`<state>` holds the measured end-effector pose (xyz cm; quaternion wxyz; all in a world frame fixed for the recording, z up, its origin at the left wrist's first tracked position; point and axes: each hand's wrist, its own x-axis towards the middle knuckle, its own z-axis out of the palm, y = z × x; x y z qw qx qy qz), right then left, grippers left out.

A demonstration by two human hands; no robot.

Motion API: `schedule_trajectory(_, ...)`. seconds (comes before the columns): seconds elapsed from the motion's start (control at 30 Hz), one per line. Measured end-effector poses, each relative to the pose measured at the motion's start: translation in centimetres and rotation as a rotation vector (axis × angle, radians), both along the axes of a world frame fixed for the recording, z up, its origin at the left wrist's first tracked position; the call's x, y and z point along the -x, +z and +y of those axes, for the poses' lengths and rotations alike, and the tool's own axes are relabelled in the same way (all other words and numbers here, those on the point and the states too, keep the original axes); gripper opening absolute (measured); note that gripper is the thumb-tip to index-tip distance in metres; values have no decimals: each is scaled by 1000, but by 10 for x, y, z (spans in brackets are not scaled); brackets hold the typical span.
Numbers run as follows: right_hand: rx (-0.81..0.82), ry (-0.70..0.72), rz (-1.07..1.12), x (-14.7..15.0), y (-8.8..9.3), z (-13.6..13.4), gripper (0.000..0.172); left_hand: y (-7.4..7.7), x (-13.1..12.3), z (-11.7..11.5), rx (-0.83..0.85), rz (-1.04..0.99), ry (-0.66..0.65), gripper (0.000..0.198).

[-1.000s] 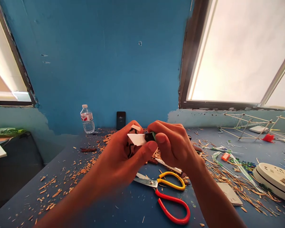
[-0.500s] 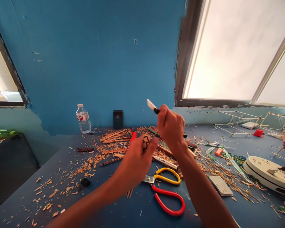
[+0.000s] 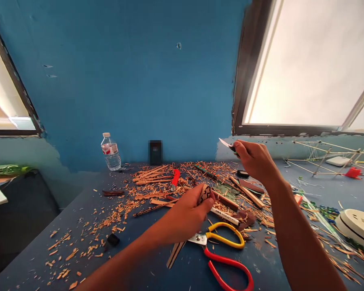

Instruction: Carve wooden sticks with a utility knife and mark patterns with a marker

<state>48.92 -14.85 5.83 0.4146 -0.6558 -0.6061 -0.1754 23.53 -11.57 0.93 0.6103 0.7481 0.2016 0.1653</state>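
Observation:
My left hand (image 3: pixel 186 214) is closed around a small piece of wood (image 3: pixel 204 193) with black wavy lines drawn on it, held low over the blue table (image 3: pixel 139 258). My right hand (image 3: pixel 255 159) is raised to the right and gripped on a small knife (image 3: pixel 226 144), whose pale blade points left toward the wall. The two hands are well apart. Scissors (image 3: pixel 224 252) with one yellow and one red handle lie just below my left hand, beside a white marker pen (image 3: pixel 224 216).
Wood shavings and sticks (image 3: pixel 151 178) cover the table's middle. A water bottle (image 3: pixel 111 151) and a dark phone (image 3: pixel 155 152) stand by the blue wall. A red cutter (image 3: pixel 175 179) lies among the sticks. A stick frame (image 3: pixel 324 155) and a round white device (image 3: pixel 358 228) are at right.
The hands were together with the blade on the wood. My right hand then swung the knife up and off to the right, while my left lowered the wood toward the table.

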Motion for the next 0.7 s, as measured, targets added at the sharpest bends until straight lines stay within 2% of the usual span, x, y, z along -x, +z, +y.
schedule_trajectory(0.27,61,57,-8,1,0,5,46,6,7,16,27,-7,65,20)
schedule_trajectory(0.53,208,172,-41,11,-8,25,48,1,14,47,58,-25,242,23)
schedule_trajectory(0.7,244,181,-14,20,-8,27,47,8,16,56,248,-67,234,22)
